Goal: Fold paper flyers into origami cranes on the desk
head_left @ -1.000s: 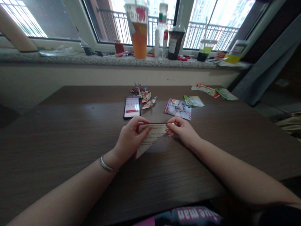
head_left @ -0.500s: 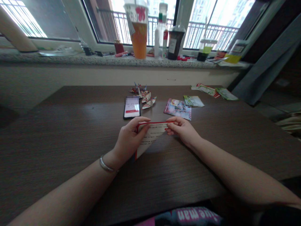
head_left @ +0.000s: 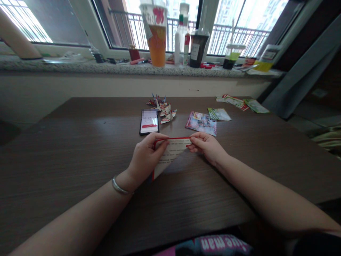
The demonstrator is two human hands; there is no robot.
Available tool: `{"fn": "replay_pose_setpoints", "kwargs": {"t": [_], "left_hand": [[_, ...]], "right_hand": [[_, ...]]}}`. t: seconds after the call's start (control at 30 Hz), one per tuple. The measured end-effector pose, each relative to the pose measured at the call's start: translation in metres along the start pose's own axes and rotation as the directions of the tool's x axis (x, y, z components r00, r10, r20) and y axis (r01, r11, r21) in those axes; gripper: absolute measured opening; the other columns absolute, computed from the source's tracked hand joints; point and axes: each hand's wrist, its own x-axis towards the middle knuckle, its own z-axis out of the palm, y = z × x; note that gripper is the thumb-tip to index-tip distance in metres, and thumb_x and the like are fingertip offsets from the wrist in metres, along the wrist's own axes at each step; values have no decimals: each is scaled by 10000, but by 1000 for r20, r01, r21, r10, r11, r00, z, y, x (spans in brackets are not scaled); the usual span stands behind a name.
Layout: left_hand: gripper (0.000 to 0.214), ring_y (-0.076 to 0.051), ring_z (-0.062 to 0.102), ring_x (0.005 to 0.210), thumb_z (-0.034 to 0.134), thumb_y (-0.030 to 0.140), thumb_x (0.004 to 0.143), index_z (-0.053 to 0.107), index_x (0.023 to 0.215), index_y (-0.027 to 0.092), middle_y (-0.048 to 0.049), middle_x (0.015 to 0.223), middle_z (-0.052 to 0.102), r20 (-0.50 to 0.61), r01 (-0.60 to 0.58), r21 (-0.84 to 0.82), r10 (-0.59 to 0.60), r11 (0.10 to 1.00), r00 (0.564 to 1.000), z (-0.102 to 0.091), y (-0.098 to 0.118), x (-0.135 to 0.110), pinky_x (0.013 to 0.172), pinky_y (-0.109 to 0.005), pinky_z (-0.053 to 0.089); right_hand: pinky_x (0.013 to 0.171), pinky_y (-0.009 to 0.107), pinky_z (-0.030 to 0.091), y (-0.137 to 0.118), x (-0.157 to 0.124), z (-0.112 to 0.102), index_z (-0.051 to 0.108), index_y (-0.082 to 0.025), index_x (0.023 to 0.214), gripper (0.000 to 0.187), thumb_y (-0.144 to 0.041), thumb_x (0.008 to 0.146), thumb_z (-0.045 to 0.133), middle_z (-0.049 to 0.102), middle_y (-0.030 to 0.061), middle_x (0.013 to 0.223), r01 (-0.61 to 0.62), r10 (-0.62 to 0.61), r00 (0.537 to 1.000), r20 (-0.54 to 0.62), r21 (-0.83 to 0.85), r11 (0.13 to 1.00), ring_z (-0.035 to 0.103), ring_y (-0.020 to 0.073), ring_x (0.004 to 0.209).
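Observation:
A printed sheet of paper, folded into a triangle with red edges, is held between both hands above the table. My left hand pinches its upper left part between thumb and fingers; a metal bangle circles that wrist. At the upper right corner, my right hand pinches the paper with thumb and forefinger. The red top edge runs level from one hand to the other, and a point hangs down at the lower left. Just beyond the left hand lies a phone with a lit screen.
Several folded paper pieces lie behind the phone. A pink picture booklet and a stack of green-edged papers lie to the right, with more printed slips farther back. Drink cups and bottles stand on the windowsill.
The right hand's fingertips have shifted very slightly along the paper's top corner. Both hands still hold the folded sheet in nearly the same place.

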Motion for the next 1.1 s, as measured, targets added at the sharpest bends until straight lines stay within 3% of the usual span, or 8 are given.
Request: {"fn": "replay_pose_setpoints", "kwargs": {"t": [0.27, 0.57, 0.87, 1.1], "left_hand": [[134, -121, 600, 650, 607, 301, 861, 657, 923, 193, 4, 786, 669, 12, 26, 5, -26, 1000, 1000, -2, -3, 0, 596, -231, 472], [76, -110, 616, 689, 580, 206, 861, 631, 914, 189, 9, 811, 670, 43, -20, 17, 19, 1000, 999, -3, 2, 3, 633, -209, 492], [80, -115, 626, 686, 583, 216, 852, 630, 916, 202, 20, 805, 678, 145, -13, 20, 10, 1000, 989, 2, 4, -1, 673, -222, 509], [121, -129, 634, 713, 572, 258, 866, 650, 939, 201, 3, 839, 688, 139, 15, -28, -11, 999, 990, 2, 2, 0, 678, -238, 514]], "right_hand": [[585, 252, 549, 1, 0, -1, 632, -178, 852, 322, -417, 691, 777, 700, 22, 678, 28, -28, 1000, 3, -50, 998, 657, 124, 596], [582, 262, 526, 1, 1, -3, 619, -182, 825, 309, -446, 710, 733, 703, 36, 698, 49, -50, 999, -1, -169, 984, 631, 121, 583], [607, 269, 465, -8, -6, 6, 664, -181, 745, 219, -382, 674, 714, 673, 9, 674, 94, -97, 995, 17, -467, 879, 597, 136, 616], [513, 237, 392, -9, -6, 6, 649, -181, 739, 211, -378, 689, 704, 645, -5, 625, 81, -85, 996, 11, -453, 888, 508, 102, 515]]}}
